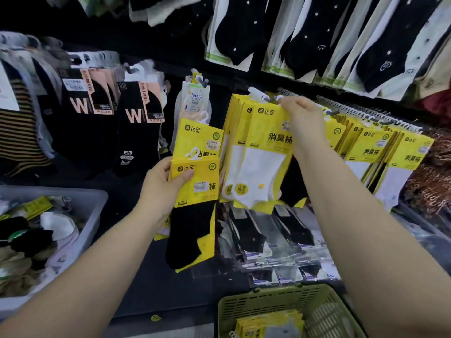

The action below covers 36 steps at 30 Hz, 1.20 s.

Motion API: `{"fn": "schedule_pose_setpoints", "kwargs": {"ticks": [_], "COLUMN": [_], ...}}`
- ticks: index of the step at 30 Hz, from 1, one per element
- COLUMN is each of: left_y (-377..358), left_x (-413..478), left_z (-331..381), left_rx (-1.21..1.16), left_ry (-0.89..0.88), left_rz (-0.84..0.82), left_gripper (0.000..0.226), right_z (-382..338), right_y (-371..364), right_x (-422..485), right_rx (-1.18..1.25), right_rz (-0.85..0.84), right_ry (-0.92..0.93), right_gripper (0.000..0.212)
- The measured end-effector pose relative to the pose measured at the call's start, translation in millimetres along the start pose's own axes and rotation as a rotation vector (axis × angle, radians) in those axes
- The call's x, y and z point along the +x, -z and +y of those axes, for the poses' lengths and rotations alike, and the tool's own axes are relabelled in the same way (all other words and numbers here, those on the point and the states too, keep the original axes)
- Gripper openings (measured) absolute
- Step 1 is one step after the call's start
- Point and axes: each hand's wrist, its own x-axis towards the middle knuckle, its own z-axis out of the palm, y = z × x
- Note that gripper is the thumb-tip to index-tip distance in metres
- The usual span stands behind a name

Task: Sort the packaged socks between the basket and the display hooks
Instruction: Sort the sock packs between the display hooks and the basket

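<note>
My left hand [164, 184] grips a small stack of yellow sock packs [198, 181] with black socks, held upright in front of the display. My right hand [303, 119] pinches the top of a yellow pack of white socks [264, 154] that hangs at a display hook [258, 94]. More yellow packs [380, 152] hang on hooks to the right. A green basket [246, 304] at the bottom holds several yellow sock packs [266, 325].
Black sock packs [136, 132] hang to the left and more black socks [310, 35] on the row above. A grey bin [94, 215] of loose socks stands at lower left. Clear-wrapped socks [273, 237] lie below the yellow packs.
</note>
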Motion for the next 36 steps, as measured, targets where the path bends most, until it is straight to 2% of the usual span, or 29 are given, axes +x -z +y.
{"fn": "schedule_pose_setpoints", "kwargs": {"ticks": [6, 11, 13, 15, 18, 20, 26, 32, 34, 36], "left_y": [8, 8, 9, 11, 13, 13, 13, 8, 4, 0], "left_x": [-1, -2, -2, 0, 2, 3, 8, 11, 12, 13], "left_z": [0, 3, 3, 2, 0, -1, -5, -8, -7, -6], "left_rx": [-0.017, 0.000, 0.015, 0.020, 0.025, 0.024, 0.033, 0.003, -0.001, -0.002], "left_ry": [0.015, 0.002, -0.002, -0.001, 0.000, 0.007, 0.053, 0.078, 0.081, 0.070], "left_rz": [0.021, 0.007, 0.001, 0.000, -0.001, -0.006, -0.037, -0.051, -0.053, -0.048], "left_gripper": [0.019, 0.020, 0.020, 0.020, 0.020, 0.020, 0.020, 0.020, 0.020, 0.020], "right_z": [8, 19, 30, 45, 64, 69, 69, 61, 55, 50], "right_y": [-16, -28, -31, -34, -44, -51, -68, -82, -82, -79], "right_x": [15, 13, 6, -8, -25, -24, 7, 50, 51, 36], "right_rx": [-0.058, 0.048, -0.048, -0.218, -0.415, -0.483, -0.601, -0.833, -0.802, -0.621], "right_rz": [-0.043, 0.131, 0.235, 0.275, 0.186, 0.143, 0.032, -0.301, -0.360, -0.337], "right_ry": [0.100, 0.091, 0.115, 0.199, 0.352, 0.374, 0.304, 0.085, 0.045, 0.052], "right_gripper": [0.012, 0.011, 0.011, 0.021, 0.024, 0.029, 0.038, 0.054, 0.052, 0.037]}}
